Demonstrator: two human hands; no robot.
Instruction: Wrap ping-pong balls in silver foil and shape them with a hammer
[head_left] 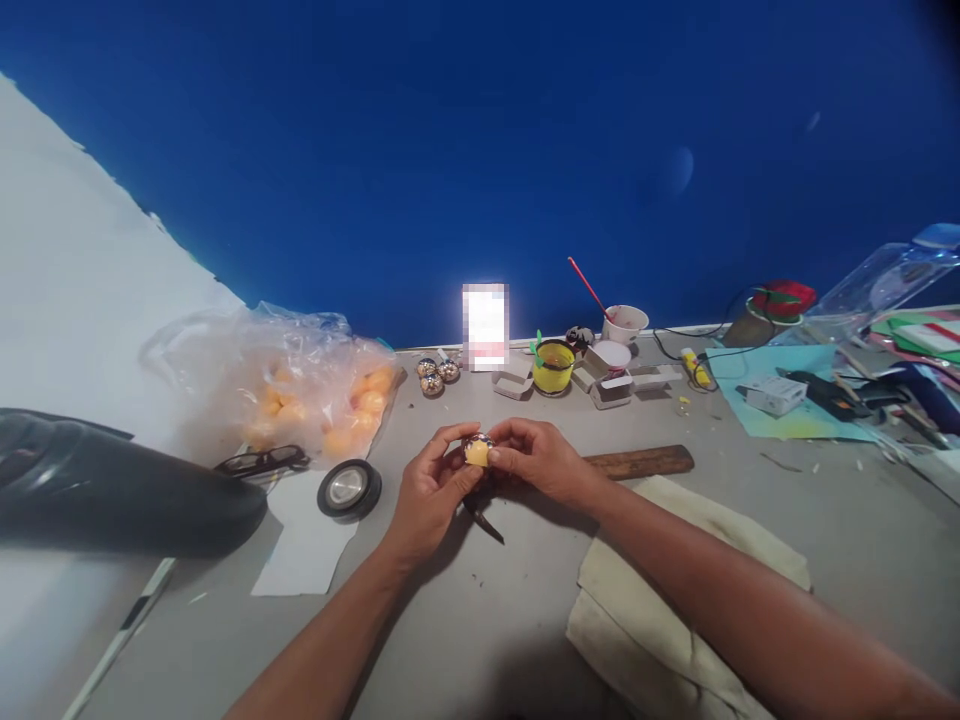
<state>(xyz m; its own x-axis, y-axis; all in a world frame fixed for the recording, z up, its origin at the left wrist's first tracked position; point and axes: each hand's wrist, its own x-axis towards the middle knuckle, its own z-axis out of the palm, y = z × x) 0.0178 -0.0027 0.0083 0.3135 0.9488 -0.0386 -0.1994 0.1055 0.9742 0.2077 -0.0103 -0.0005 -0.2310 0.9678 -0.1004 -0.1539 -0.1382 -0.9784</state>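
Between my two hands is a small yellow ball (477, 455) with shiny, mirror-like pieces on its upper part. My left hand (439, 472) grips it from the left, thumb low on its front. From the right, my right hand (534, 452) pinches its edge with thumb and fingers. Underneath lies a hammer with a wooden handle (645, 462) pointing right; a dark, curved metal tip (484, 522) pokes out below my left hand, and the rest of the head is hidden. Several mirror-covered balls (431, 382) sit behind my hands.
At left are a clear bag of orange balls (367, 405), glasses (262, 460), a black tape roll (349, 490) and a large dark tube (112, 485). A yellow bowl (553, 368) and small boxes line the back. A beige cloth (675, 560) lies beneath my right forearm.
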